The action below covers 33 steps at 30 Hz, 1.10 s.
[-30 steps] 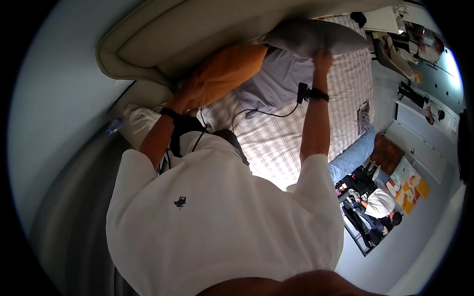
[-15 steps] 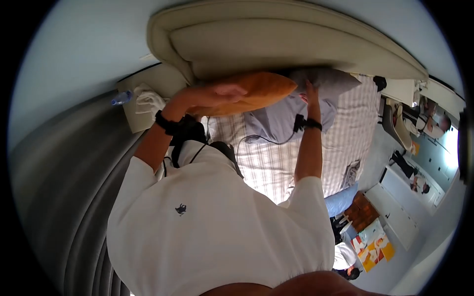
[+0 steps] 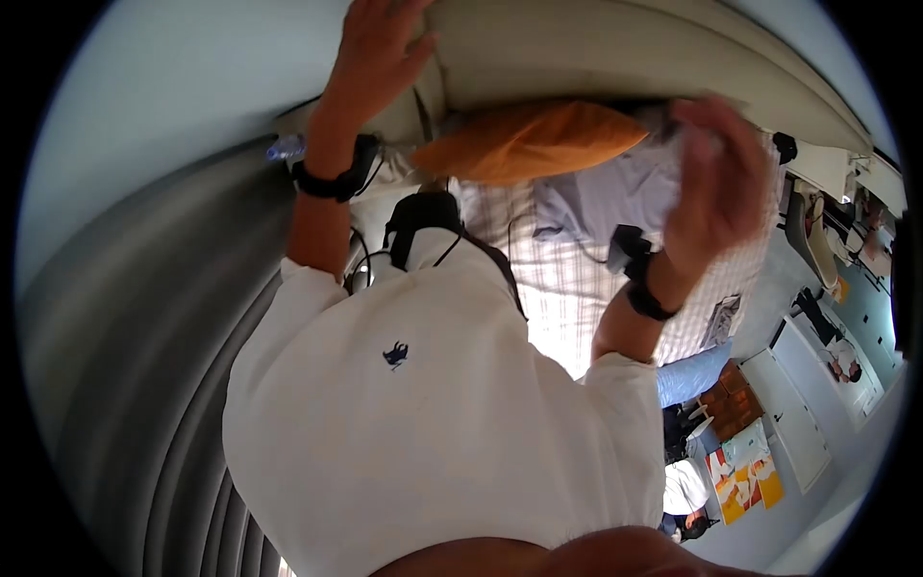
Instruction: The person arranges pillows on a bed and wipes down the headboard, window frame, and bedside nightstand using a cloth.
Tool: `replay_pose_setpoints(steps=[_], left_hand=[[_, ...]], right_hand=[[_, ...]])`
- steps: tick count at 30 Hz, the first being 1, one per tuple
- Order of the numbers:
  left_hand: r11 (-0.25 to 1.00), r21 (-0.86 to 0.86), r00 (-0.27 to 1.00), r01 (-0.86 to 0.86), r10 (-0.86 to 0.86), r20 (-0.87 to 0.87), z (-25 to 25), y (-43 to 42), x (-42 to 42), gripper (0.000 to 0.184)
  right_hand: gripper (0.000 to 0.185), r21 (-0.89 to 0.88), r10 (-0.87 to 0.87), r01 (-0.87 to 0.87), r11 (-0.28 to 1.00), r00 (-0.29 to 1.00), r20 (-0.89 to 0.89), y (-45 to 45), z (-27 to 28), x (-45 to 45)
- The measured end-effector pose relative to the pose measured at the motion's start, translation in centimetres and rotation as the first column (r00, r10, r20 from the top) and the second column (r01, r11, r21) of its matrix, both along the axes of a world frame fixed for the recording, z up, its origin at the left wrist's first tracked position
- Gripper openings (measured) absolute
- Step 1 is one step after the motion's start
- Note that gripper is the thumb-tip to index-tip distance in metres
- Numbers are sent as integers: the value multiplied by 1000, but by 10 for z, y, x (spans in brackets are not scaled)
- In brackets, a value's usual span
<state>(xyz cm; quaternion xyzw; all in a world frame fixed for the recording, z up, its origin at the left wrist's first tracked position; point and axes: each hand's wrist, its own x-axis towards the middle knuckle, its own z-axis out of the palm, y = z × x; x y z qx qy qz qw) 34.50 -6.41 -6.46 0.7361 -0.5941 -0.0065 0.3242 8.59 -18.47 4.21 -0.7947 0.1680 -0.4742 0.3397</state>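
My left hand (image 3: 380, 53) is raised at the top edge, open, thumb apart from the fingers and nothing in it; its fingertips are partly cut off. Below and to its right an orange pillow (image 3: 534, 142) rests against the beige headboard (image 3: 567, 53). My right hand (image 3: 716, 183) is lifted over the bed, smeared by motion, with thumb and fingers apart and no object visible in it. Behind it, a grey pillow (image 3: 656, 119) is mostly hidden. A grey-lilac fabric piece (image 3: 606, 197) lies on the checked bedsheet (image 3: 558, 288).
A plastic bottle (image 3: 286, 147) stands left of the bed, near a pale cloth. Grey curtains (image 3: 144, 365) hang at the left. A blue pillow (image 3: 694, 373) lies at the bed's lower end. A person in white (image 3: 686, 486) is at lower right; others show at far right.
Both hands have come away from the pillows: the left rose up and left, the right lifted towards the camera and right. The orange pillow stays by the headboard. The view has shifted.
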Motion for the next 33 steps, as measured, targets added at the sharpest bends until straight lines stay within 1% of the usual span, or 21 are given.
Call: replay_pose_setpoints(steps=[1, 3, 4, 6, 9, 10, 14, 16, 17, 19, 20, 22, 23, 25, 26, 27, 28, 29, 31, 32, 33], left_hand=[[1000, 14, 1000, -3, 3, -2, -8, 5, -1, 51], [995, -104, 1000, -3, 3, 6, -29, 17, -5, 53], [995, -100, 1000, -7, 7, 5, -37, 21, -10, 53], [984, -180, 999, -9, 1, -42, -48, 26, -14, 53], [970, -242, 994, -36, 9, -110, -43, 48, -32, 50], [987, -150, 978, -48, 16, -206, -41, 60, -41, 45], [995, -81, 980, 53, -68, -187, -103, 113, -52, 44], [996, -5, 930, 85, -81, -358, -130, 152, -68, 36], [995, 11, 932, 99, -88, -352, -137, 173, -77, 36], [962, 242, 909, 130, -18, -417, -142, 209, -85, 36], [958, 253, 914, 135, -22, -404, -145, 225, -83, 36], [904, 380, 751, 198, 109, -652, -159, 253, -81, 35], [902, 380, 750, 205, 105, -653, -176, 268, -83, 35], [835, 507, 768, 213, 177, -615, -213, 288, -50, 33], [834, 512, 770, 207, 184, -610, -234, 296, -38, 33], [813, 548, 658, 195, 306, -688, -258, 311, -30, 34], [787, 583, 524, 202, 416, -743, -283, 325, -25, 35], [779, 588, 517, 219, 418, -747, -308, 334, -16, 35], [474, 831, 684, 291, 503, -528, -348, 338, -1, 38], [465, 827, 681, 315, 496, -538, -355, 336, -8, 38], [453, 862, 673, 226, 567, -475, -357, 341, -16, 33]], right_hand=[[27, -165, 48, -41, 986, 998, 41, 8, 23, -2], [41, -483, 158, -86, 872, 981, 109, 23, 68, -6], [41, -583, 157, -41, 811, 976, 149, 33, 81, -12], [42, -646, 52, 108, 756, 973, 224, 62, 95, -25], [43, -651, -98, 279, 706, 949, 301, 110, 101, -46], [44, -636, -153, 327, 699, 937, 313, 123, 99, -54], [48, -588, -305, 468, 660, 882, 359, 184, 94, -84], [51, -567, -365, 517, 642, 856, 367, 210, 91, -100], [52, -554, -391, 535, 638, 845, 366, 221, 90, -107], [55, -531, -425, 558, 638, 830, 361, 237, 89, -123], [57, -530, -443, 558, 639, 829, 340, 246, 90, -128], [41, -603, -282, 398, 691, 917, 283, 247, 93, -168], [34, -641, -195, 306, 704, 951, 240, 244, 96, -191], [21, -705, -8, 140, 695, 982, 187, 237, 92, -210], [19, -709, 45, 85, 700, 986, 163, 240, 89, -211], [17, -712, 97, 29, 702, 986, 137, 244, 85, -211], [18, -704, 94, 28, 709, 987, 134, 247, 81, -205], [18, -687, 66, 51, 725, 988, 142, 251, 74, -193], [21, -653, -4, 112, 749, 986, 166, 263, 58, -165], [22, -632, -36, 138, 763, 985, 171, 270, 44, -146], [24, -595, -65, 156, 788, 983, 172, 271, 27, -126]])
